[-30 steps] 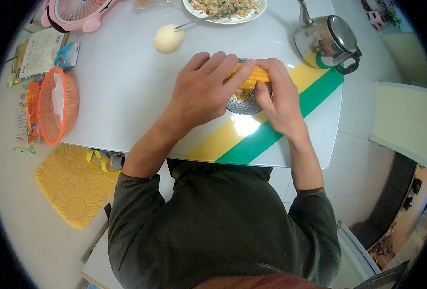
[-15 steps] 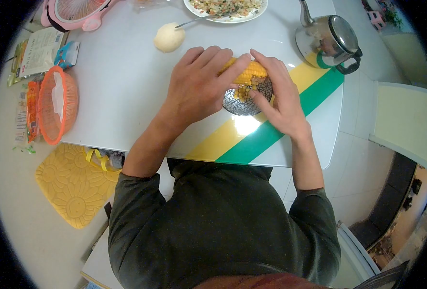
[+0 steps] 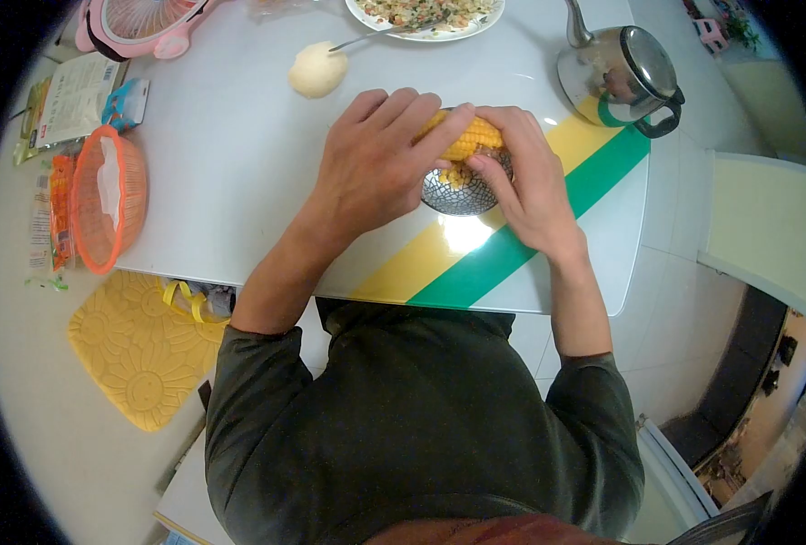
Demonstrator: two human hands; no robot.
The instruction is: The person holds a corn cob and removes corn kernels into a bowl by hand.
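A yellow corn cob (image 3: 468,142) is held over a small bowl with a dark crackle pattern (image 3: 462,197). My left hand (image 3: 373,163) wraps round the cob's left end, its fingers over the top. At the right end, my right hand (image 3: 532,177) grips the cob, with the thumb against its lower side, where some kernels are gone. Loose yellow kernels (image 3: 454,175) lie in the bowl under the cob. Parts of the cob and of the bowl's rim are hidden by my fingers.
A pale round bun (image 3: 317,70) lies beyond my left hand, near a plate of mixed food (image 3: 439,34) with a utensil. The metal kettle (image 3: 619,74) stands at the back right. An orange basket (image 3: 130,204), packets and a pink fan (image 3: 144,23) are at the left.
My right thumb moved down off the cob, then back up against it. The cob's lower right side shows more bare area than a second ago. My left hand shifted slightly left.
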